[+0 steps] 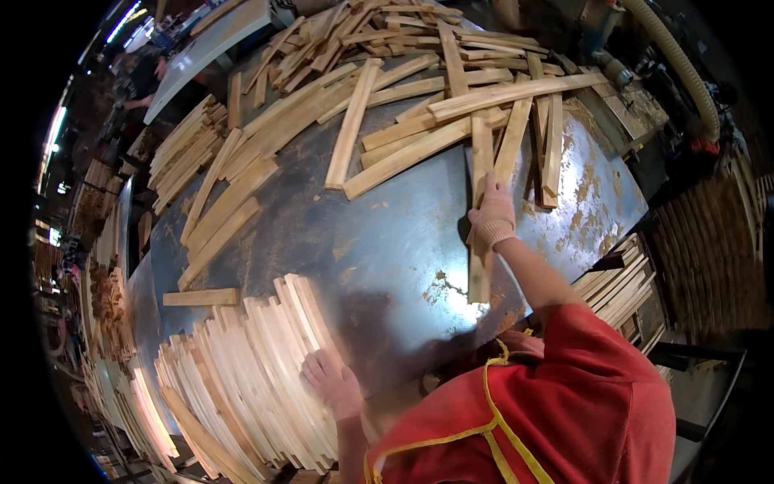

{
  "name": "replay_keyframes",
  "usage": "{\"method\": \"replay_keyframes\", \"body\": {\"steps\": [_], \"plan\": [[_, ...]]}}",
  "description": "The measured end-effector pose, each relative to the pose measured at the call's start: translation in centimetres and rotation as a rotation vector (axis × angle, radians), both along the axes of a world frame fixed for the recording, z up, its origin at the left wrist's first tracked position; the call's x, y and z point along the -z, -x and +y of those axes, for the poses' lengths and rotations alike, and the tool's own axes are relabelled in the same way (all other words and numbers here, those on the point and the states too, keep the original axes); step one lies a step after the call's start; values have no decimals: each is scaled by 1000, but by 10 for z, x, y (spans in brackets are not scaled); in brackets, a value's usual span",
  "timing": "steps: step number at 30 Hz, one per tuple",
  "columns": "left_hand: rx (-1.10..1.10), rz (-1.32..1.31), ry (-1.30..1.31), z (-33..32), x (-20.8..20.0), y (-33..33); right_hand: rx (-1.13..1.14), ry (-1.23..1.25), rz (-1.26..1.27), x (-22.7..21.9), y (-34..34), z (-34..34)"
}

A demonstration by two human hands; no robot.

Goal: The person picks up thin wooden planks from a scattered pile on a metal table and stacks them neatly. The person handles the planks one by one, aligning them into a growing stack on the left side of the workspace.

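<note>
My right hand, in a pale knitted glove, is closed around a wooden slat that lies lengthwise on the metal tabletop. The slat's far part runs in among other loose slats. Low and to the left, my left hand rests with its fingers apart against the right end of a row of wooden slats. These pale slats stand closely side by side, some ends reaching farther than others. Beside my right hand, another slat slants away toward the pile.
A tangled pile of slats covers the table's far side. More slats lie at the left, with a short slat near the row. A ribbed hose hangs at the far right. Sawdust is scattered over the right side.
</note>
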State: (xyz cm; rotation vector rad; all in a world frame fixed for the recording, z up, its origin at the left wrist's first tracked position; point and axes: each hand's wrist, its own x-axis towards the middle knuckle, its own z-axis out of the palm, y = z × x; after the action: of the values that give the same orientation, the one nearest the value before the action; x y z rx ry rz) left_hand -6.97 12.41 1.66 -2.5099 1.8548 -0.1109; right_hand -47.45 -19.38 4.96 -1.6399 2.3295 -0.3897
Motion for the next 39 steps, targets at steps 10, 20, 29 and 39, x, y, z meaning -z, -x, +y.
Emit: {"method": "replay_keyframes", "body": {"steps": [10,20,29,39], "plan": [[53,47,67,-6,-3,-2,-559,236,80,-28,12,-109],[25,100,105,-22,-23,3,-905,-247,607,-53,-36,-233],[51,190,6,-66,-17,56,-881,-240,329,-53,-39,-145],[-148,661,-137,-18,-37,74,36,-588,-1888,-5,-3,106]]}}
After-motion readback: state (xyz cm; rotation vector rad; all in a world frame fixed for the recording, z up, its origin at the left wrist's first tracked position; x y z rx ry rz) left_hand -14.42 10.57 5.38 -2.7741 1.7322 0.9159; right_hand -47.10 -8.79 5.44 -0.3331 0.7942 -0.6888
